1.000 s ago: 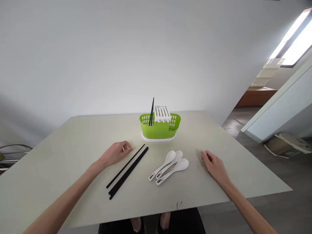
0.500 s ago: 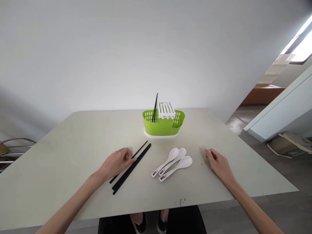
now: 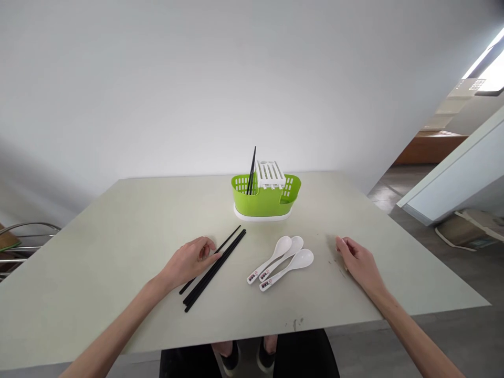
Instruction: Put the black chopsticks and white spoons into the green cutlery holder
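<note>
My left hand (image 3: pixel 191 261) rests over a single black chopstick (image 3: pixel 230 237), which passes beneath the thumb. Its fingers are loosely curled, and the thumb stretches out apart from them, its tip by a bundle of several black chopsticks (image 3: pixel 216 269). No firm grip shows. My right hand (image 3: pixel 358 261) lies on the table, right of the spoons, fingers curled in with nothing visible inside. Between the hands lie three white spoons (image 3: pixel 281 259), bowls pointing away from me. Behind them stands a green basket (image 3: pixel 264 203) on a white base, with black chopsticks (image 3: pixel 251 170) upright in its left compartment.
A white slatted rack (image 3: pixel 270 174) sits across the middle of the basket. The pale table (image 3: pixel 129 236) meets a white wall at the back. A metal rack (image 3: pixel 27 236) stands off the left edge, and a bin-like container (image 3: pixel 468 230) is on the floor at right.
The whole view has shifted slightly, so things appear a little higher and further right. Hands, chopsticks and spoons keep the same places on the table.
</note>
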Available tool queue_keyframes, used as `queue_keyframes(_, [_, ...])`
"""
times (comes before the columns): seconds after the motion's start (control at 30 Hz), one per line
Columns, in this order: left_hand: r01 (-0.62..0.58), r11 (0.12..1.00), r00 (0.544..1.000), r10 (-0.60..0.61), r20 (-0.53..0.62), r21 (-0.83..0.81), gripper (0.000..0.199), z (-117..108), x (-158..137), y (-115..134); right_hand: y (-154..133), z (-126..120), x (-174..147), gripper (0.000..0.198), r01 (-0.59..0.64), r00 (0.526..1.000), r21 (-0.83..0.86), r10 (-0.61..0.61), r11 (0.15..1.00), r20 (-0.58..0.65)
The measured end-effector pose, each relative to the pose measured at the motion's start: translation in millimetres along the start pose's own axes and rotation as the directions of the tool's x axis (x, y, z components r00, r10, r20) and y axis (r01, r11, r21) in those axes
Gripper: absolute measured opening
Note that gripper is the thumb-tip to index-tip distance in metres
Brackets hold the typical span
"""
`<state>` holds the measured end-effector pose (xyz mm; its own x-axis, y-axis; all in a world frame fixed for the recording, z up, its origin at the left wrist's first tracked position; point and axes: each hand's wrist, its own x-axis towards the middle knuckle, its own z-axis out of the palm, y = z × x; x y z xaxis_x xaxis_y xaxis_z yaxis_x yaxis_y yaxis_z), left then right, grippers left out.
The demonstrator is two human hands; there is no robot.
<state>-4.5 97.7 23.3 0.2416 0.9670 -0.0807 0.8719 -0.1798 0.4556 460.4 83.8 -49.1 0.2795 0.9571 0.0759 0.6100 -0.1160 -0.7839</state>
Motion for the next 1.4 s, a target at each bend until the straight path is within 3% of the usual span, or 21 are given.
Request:
queue_keyframes(0.97, [-0.072,0.997,0.996,0.073,0.041,-0.02,0.039,-5,-5,-7,-2,-1,-1,0.055,0.01,1.0,-0.011,-0.01,1.0,-0.01])
queue_keyframes(1.4, [0.029,0.93,0.999,-0.038,0.018,0.367,0.031,-28,-17,-7,0,0,0,0.054,0.007,1.0,-0.004,-0.007,1.0,-0.015])
